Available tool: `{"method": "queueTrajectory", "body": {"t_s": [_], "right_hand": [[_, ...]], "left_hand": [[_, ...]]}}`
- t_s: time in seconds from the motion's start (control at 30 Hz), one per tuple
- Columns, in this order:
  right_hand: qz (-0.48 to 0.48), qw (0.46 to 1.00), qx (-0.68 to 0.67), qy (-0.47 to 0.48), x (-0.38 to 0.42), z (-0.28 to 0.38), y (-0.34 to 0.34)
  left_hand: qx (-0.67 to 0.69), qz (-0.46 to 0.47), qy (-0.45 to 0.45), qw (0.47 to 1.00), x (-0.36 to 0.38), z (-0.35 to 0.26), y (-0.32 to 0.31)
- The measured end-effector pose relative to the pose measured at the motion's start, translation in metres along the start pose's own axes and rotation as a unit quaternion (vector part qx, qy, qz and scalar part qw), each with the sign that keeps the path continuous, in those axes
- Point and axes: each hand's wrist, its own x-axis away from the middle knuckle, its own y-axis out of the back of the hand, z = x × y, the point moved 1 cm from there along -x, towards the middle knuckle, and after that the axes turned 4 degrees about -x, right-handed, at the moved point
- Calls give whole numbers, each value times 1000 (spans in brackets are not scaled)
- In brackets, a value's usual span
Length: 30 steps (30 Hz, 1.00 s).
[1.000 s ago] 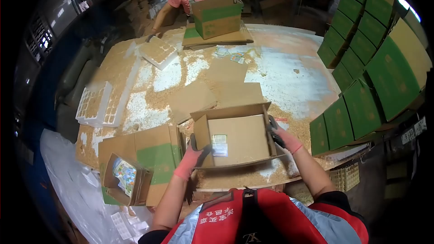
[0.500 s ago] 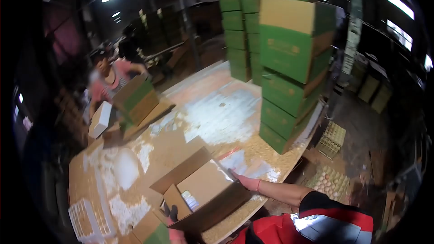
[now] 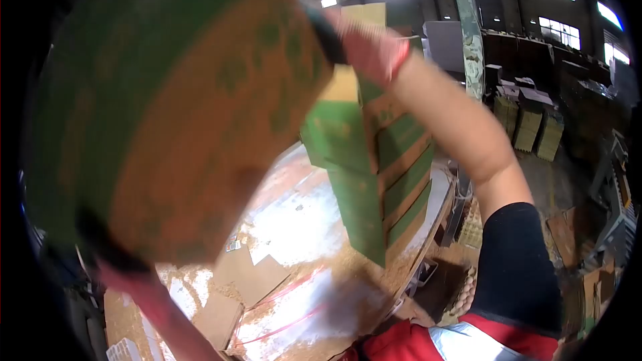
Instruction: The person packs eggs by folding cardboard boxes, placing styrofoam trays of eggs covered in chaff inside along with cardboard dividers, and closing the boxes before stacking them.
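Observation:
A large cardboard box [image 3: 200,127], brown with green printed areas, is up in the air close to the camera and fills the left of the view. It is tilted and blurred by motion. My right hand [image 3: 364,47], in a pink glove with dark fingers, grips its upper right edge. Lower down, my left hand [image 3: 120,261] in a matching glove holds the box's lower left side. What lies inside the box is hidden from this side. Just beyond it rises a stack of green and tan boxes [image 3: 354,210] on the table.
The table [image 3: 284,210] is dusted white and strewn with sawdust. Flat cardboard pieces [image 3: 251,274] and red strapping lie on it. A white plastic crate [image 3: 124,349] is at lower left. Egg trays [image 3: 465,294] are below the table's right edge; a column [image 3: 470,40] stands behind.
The box has gone from the tabletop to high in front of the camera, with both hands on it. The view has shifted, and the box hides where the co-worker was.

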Motion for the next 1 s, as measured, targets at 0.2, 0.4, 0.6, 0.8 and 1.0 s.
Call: {"method": "queueTrajectory", "body": {"t_s": [0.2, 0.4, 0.6, 0.8, 1.0], "right_hand": [[10, 994, 13, 108, -35, 114, 174], [289, 928, -235, 9, 27, 34, 360], [-110, 980, -129, 102, 113, -111, 313], [-188, 976, -25, 106, 123, -118, 306], [-403, 614, 664, 139, 157, -114, 356]], "left_hand": [[247, -120, 87, 958, -107, -116, -233], [637, -39, 406, 654, -147, -227, -257], [643, 69, 371, 666, -145, -246, -267], [646, 64, 289, 704, -166, -322, -279], [659, 105, 211, 714, -166, -348, -274]]}}
